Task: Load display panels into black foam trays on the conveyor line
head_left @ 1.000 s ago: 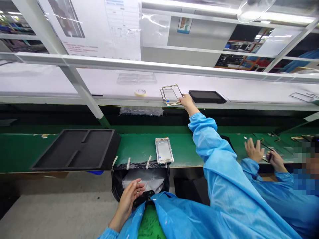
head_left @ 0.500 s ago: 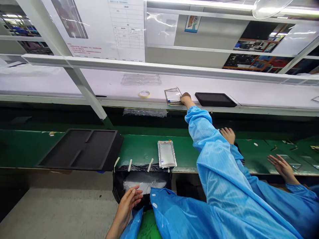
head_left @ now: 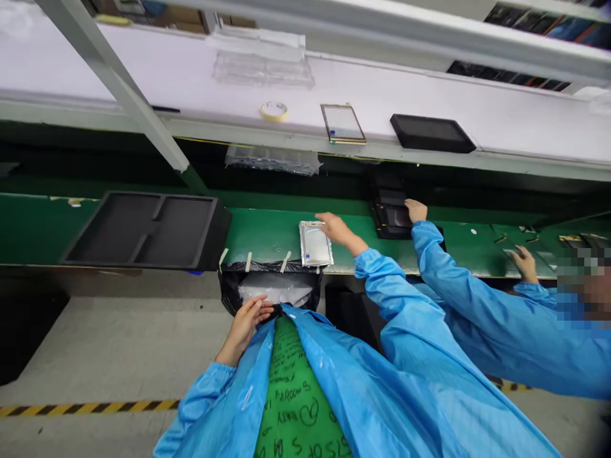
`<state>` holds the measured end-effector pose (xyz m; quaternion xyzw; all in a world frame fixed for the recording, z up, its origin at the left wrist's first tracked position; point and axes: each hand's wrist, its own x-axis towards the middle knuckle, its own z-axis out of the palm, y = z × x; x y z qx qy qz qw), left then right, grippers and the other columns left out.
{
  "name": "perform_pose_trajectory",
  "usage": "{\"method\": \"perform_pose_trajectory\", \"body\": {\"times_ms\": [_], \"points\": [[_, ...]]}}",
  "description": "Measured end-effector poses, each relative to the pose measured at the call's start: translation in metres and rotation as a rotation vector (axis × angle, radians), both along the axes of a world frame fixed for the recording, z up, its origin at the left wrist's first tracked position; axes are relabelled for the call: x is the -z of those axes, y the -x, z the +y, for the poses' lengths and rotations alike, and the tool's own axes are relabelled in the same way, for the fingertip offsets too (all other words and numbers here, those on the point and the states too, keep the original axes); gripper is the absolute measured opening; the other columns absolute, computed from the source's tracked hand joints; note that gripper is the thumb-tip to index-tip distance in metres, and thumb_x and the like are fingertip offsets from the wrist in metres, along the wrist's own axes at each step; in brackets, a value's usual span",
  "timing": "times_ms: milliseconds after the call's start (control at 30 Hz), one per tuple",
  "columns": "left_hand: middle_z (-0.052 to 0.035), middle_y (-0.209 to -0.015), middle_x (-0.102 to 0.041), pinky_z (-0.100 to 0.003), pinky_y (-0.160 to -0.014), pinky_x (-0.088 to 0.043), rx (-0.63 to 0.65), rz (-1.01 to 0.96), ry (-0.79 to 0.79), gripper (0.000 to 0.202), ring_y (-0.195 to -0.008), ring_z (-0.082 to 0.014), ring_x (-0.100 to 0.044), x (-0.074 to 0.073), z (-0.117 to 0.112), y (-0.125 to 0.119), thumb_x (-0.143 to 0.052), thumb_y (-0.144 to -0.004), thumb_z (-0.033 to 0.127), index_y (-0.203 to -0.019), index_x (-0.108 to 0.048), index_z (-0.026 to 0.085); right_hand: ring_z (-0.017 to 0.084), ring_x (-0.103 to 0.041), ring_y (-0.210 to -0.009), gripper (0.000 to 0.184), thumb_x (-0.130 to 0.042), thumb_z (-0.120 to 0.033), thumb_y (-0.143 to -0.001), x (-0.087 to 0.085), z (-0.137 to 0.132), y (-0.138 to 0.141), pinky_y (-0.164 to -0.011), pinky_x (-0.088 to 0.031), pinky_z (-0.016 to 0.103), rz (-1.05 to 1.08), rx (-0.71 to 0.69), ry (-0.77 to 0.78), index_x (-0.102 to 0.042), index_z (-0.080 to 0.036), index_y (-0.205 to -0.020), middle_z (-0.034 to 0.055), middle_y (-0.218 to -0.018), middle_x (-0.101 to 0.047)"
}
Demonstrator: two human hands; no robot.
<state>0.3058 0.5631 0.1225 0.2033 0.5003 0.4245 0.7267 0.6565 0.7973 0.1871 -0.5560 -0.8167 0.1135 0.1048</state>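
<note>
My right hand [head_left: 338, 231] is over the upper right corner of a flat glass panel [head_left: 316, 247] with a silvery edge, which lies on the green bench. Its fingers stretch out to the left; whether they touch the panel I cannot tell. Low in front of my body is my left hand [head_left: 249, 321], held loosely with fingers extended and nothing seen in it. Just beyond it hangs a black bag [head_left: 228, 291], taped to the bench edge, with clear plastic inside. On the white shelf rests a similar dark-framed glass panel [head_left: 344, 123].
A black divided tray [head_left: 157, 245] sits at the bench's left. The shelf carries a tape roll [head_left: 273, 111], clear plastic sleeves [head_left: 262, 69] and a black tray [head_left: 432, 133]. At right, a co-worker's hand [head_left: 416, 210] is at black trays [head_left: 392, 213]. A slanted post [head_left: 119, 89] rises left.
My right hand has left the framed panel on the shelf and come down to the panel on the bench. The view has tilted down. A co-worker's hand is now at black trays.
</note>
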Motion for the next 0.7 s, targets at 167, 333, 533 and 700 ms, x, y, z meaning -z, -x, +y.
{"method": "perform_pose_trajectory", "body": {"times_ms": [167,333,533,700], "points": [[-0.0143,-0.099,-0.078,-0.035,-0.082,-0.055,0.044,0.000,-0.001,0.043,-0.088,-0.0241,-0.075,0.005,-0.008,0.007,-0.083,-0.075,0.039,-0.107,-0.072,0.013,0.041,-0.023,-0.154,0.081,-0.069,-0.007,-0.084,0.110,-0.070,0.025,-0.122,-0.026,0.052,-0.390,0.011,0.389,-0.035,-0.012,-0.158,0.0284,-0.166,-0.022],[-0.0143,-0.100,-0.078,-0.036,-0.082,-0.055,0.077,-0.003,-0.011,0.043,-0.088,-0.0246,-0.075,0.012,-0.016,0.015,-0.084,-0.074,0.038,-0.107,-0.072,0.013,0.040,-0.019,-0.156,0.075,-0.052,0.003,-0.087,0.132,-0.071,0.028,-0.122,-0.026,0.055,-0.475,-0.036,0.332,-0.033,-0.011,-0.159,0.0317,-0.164,-0.022],[-0.0140,-0.099,-0.079,-0.035,-0.082,-0.055,0.065,-0.003,-0.013,0.045,-0.087,-0.0243,-0.075,0.015,-0.025,0.028,-0.084,-0.073,0.039,-0.107,-0.072,0.013,0.043,-0.029,-0.152,0.072,-0.050,0.002,-0.087,0.134,-0.069,0.035,-0.117,-0.034,0.059,-0.518,-0.050,0.332,-0.034,-0.007,-0.157,0.0360,-0.160,-0.026],[-0.0134,-0.098,-0.079,-0.034,-0.081,-0.055,0.063,-0.009,-0.019,0.042,-0.085,-0.0229,-0.074,0.016,-0.030,0.033,-0.084,-0.074,0.037,-0.106,-0.073,0.013,0.044,-0.031,-0.150,0.073,-0.048,0.002,-0.087,0.133,-0.077,0.046,-0.114,-0.036,0.062,-0.565,-0.048,0.308,-0.030,-0.003,-0.157,0.0393,-0.157,-0.029]]}}
